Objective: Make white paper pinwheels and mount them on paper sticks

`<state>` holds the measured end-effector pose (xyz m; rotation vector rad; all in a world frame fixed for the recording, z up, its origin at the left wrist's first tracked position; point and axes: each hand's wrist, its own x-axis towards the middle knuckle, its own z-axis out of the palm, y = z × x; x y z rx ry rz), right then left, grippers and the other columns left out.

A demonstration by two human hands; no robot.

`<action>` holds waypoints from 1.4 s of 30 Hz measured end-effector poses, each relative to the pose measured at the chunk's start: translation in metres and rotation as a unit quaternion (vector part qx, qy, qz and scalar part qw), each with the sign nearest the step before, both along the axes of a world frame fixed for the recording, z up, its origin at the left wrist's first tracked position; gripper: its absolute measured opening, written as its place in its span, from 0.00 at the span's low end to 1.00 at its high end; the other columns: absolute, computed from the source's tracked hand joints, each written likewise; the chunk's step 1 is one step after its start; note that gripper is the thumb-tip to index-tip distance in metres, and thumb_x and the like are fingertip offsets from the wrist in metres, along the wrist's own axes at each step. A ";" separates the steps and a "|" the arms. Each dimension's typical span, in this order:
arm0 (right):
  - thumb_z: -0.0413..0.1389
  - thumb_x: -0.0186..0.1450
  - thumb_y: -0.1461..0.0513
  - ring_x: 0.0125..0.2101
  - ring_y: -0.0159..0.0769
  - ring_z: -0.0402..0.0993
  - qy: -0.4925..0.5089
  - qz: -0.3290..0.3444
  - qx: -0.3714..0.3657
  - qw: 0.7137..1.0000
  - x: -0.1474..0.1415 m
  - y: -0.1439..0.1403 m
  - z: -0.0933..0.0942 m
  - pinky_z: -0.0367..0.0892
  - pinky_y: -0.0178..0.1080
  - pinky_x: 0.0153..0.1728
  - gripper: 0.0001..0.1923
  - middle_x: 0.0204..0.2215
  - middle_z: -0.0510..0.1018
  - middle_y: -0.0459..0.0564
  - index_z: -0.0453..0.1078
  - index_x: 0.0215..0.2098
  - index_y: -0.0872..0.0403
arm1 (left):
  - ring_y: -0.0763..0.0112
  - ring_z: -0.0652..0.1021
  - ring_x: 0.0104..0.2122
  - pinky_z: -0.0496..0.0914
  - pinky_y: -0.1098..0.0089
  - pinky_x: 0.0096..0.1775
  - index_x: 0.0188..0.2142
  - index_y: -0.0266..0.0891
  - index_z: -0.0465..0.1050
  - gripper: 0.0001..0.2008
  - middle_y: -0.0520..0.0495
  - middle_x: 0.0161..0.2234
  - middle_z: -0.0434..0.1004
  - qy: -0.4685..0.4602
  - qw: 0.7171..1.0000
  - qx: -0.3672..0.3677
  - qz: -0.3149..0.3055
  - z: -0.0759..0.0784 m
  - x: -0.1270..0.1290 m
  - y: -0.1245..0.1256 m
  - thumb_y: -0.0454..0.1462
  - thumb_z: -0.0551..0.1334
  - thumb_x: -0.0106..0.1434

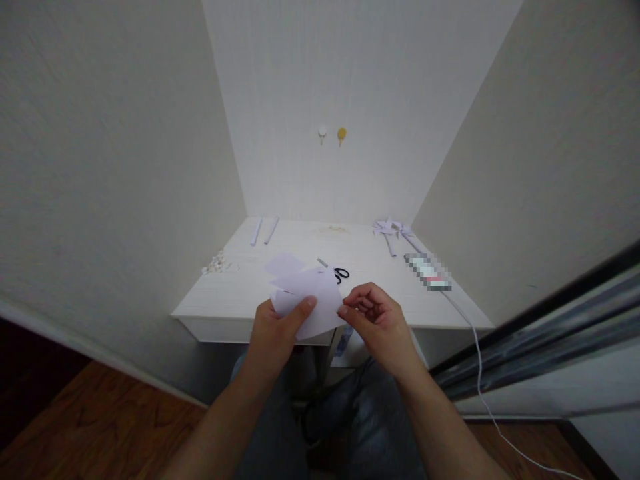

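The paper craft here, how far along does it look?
Done, it seems: finished paper pinwheels lie at the desk's far right. In hand: the left hand and right hand hold a cut white sheet by its edges, still unshaped. Left: two rolled paper sticks lie unused; scissors rest behind the sheet.

A home nook: white desk (240, 293) between papered walls (100, 167), wood floor (100, 427).

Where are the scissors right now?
In the head view the scissors lie on the white table, near its middle, just behind the sheet of paper held in both hands, slightly toward the right hand.
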<state>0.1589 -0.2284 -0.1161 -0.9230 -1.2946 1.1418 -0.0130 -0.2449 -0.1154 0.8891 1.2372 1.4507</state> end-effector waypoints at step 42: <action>0.61 0.72 0.56 0.45 0.42 0.79 -0.662 0.129 -0.110 0.730 0.019 0.244 -0.026 0.77 0.47 0.46 0.14 0.50 0.79 0.54 0.74 0.52 0.56 | 0.55 0.85 0.44 0.77 0.62 0.48 0.46 0.33 0.80 0.26 0.37 0.44 0.87 -0.062 0.991 0.070 0.098 -0.015 -0.044 0.171 0.40 0.78 0.47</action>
